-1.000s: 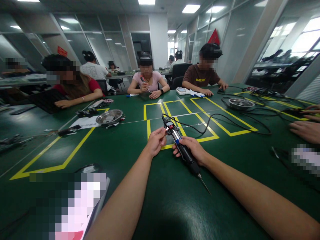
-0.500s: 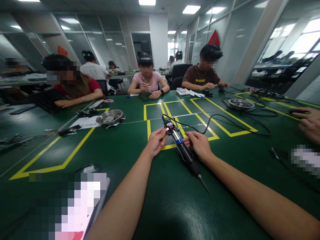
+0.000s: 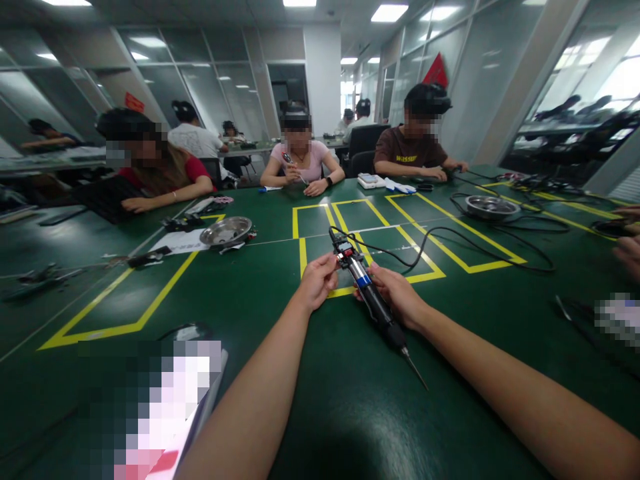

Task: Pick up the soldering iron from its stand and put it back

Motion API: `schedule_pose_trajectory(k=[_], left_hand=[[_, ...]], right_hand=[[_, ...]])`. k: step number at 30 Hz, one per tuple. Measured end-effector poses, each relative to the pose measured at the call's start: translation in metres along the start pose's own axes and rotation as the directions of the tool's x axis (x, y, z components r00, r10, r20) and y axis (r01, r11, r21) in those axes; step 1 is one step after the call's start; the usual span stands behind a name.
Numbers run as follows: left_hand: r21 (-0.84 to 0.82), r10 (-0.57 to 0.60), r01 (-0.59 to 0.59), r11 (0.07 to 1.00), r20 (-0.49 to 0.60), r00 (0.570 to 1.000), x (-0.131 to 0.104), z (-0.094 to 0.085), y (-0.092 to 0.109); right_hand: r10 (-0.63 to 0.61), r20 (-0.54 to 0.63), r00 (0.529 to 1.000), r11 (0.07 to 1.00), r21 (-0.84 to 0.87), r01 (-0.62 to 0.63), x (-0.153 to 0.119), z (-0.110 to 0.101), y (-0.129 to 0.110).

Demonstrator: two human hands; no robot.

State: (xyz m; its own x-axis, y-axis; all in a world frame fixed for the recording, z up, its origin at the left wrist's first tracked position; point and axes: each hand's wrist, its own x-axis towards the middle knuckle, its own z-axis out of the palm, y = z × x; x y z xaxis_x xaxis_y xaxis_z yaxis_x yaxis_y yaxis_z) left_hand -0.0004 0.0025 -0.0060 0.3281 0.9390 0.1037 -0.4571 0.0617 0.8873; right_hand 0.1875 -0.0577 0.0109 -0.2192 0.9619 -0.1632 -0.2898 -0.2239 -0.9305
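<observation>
An electric screwdriver (image 3: 373, 297) with a black body, a silver and blue band and a long thin bit slants over the green table, its bit pointing towards me and to the right. At its far end, by a small red part and the cable, my left hand (image 3: 319, 283) is closed in a pinch on its side. My right hand (image 3: 400, 293) is curled round the middle of the body, with fingertips showing beneath on the left side. A black cable (image 3: 440, 231) loops away from the far end to the right.
Yellow tape (image 3: 385, 275) marks boxes on the table. Metal bowls stand left (image 3: 226, 232) and right (image 3: 493, 208). A blurred-out phone-like screen (image 3: 170, 393) lies near left. Several people sit around, one with a screwdriver (image 3: 295, 167); another person's hand (image 3: 629, 257) is far right.
My right hand has moved in from beside the electric screwdriver and now wraps its body. My left hand stays at the far end. The whole view has shifted slightly.
</observation>
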Motion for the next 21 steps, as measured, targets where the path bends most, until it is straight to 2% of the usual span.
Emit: schedule_pose_trajectory(k=[4, 10, 21], left_hand=[[-0.002, 0.0, 0.0, 1.0, -0.006, 1.0, -0.0008, -0.0012, 0.0002], [-0.007, 0.001, -0.001, 1.0, -0.009, 1.0, -0.0019, -0.0016, 0.0006], [-0.014, -0.002, 0.002, 1.0, -0.008, 1.0, -0.0003, -0.0021, -0.0009]], right_hand=[[0.033, 0.097, 0.995, 0.997, 0.061, -0.039, -0.0058, 0.0041, -0.0016], [0.102, 0.155, 0.983, 0.994, 0.023, -0.107, -0.0065, 0.0039, 0.0024], [0.076, 0.212, 0.974, 0.997, 0.01, -0.08, -0.0071, 0.0078, 0.0057]])
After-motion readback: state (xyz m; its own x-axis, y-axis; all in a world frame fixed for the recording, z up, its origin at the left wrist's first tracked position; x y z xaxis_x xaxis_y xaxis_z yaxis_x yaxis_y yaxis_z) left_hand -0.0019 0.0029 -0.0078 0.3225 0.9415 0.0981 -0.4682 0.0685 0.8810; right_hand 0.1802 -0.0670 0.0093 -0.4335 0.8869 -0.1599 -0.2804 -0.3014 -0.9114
